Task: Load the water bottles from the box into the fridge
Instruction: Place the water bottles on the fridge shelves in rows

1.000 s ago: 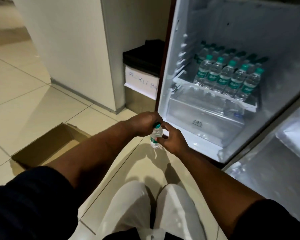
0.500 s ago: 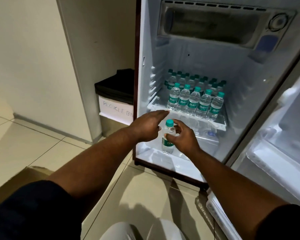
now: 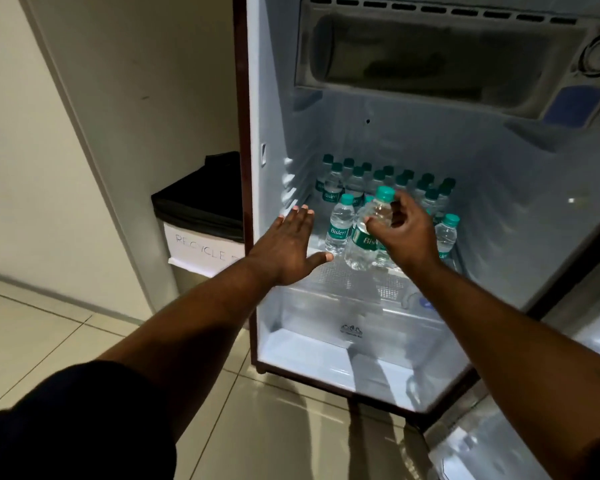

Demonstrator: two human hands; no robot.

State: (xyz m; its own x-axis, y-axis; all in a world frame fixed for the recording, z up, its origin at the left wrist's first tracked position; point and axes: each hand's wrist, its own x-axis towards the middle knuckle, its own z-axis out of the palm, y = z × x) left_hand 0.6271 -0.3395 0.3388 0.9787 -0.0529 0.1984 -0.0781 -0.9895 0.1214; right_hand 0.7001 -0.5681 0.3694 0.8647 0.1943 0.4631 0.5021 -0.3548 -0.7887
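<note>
Holds the left hand flat, fingers straight and spread, gripping nothing, at the near left edge of the fridge shelf. Pinches in the right hand a small clear water bottle, teal cap, green label, cap tilted right, above the shelf's front. Farther back: rows of matching bottles, upright.

Likely an office pantry or shared corridor: pale tiled floor at 8 o'clock, a bin hand-labelled "RECYCLE" at 9 o'clock, a small open fridge at 1 o'clock holding rows of identical water bottles.
</note>
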